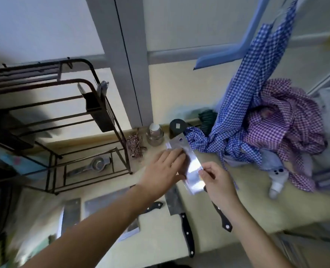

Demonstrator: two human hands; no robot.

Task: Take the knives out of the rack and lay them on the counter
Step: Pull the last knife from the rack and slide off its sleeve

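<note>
My left hand point(163, 167) lies flat and open on the shiny steel cleaver point(187, 165); my right hand point(217, 180) grips its base. The blade's long axis points away, hole end far, over the pale desk point(237, 202).

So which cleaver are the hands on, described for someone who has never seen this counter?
Start at the black wire rack on the counter's left, then go right, towards the heap of checked cloth. The cleaver lies there under both hands, left hand and right hand. Unlike the duller cleavers nearer the camera, its blade gleams and has a hole at its far end.
</note>
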